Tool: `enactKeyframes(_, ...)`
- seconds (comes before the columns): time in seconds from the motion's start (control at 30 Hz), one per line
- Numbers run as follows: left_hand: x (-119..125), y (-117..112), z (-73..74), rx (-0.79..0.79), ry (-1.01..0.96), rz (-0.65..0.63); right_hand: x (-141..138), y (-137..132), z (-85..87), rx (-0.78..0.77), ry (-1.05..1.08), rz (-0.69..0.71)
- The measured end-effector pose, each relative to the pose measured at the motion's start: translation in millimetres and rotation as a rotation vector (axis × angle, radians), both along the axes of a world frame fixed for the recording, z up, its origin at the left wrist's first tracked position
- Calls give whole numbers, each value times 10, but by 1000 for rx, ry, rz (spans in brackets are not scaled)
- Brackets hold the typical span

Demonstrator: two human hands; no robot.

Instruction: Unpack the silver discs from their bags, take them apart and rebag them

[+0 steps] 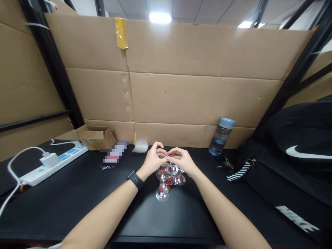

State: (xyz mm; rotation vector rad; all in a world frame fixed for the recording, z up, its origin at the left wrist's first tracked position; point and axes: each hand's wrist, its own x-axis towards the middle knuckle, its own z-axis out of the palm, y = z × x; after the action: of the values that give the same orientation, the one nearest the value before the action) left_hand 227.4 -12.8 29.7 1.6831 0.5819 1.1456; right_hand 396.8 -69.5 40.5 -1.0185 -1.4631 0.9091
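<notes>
Silver discs (167, 178) loose; water bottle (220, 138) perhaps half-full.

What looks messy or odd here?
The silver discs lie in a loose, untidy heap below the left hand and right hand, which pinch a small red piece; the yellow tape on the cardboard wall is crumpled.

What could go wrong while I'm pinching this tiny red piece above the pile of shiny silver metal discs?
The small red piece, pinched between left hand and right hand, may slip into the pile of shiny silver metal discs beneath. A forearm could nudge that pile and roll discs across the black table. The clear water bottle with a blue lid shares that table with the white power strip; tipped, it might leak.
</notes>
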Motion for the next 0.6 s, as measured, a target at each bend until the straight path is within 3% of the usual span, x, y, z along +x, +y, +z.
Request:
enactKeyframes(0.13,-58,74,4,184,202,67,74,34,-35,11,-159,-50)
enactKeyframes(0.27,-267,261,-13,392,554,253,310,84,-61,52,-573,-152)
enactKeyframes(0.4,-556,502,-84,402,900,293,645,102,-64,-38,-892,-242)
enactKeyframes(0.5,-629,585,-107,417,963,253,817,111,-86,-153,-993,-249)
enactKeyframes(0.6,-499,480,-53,550,830,173,879,120,-112,-180,-1023,-205)
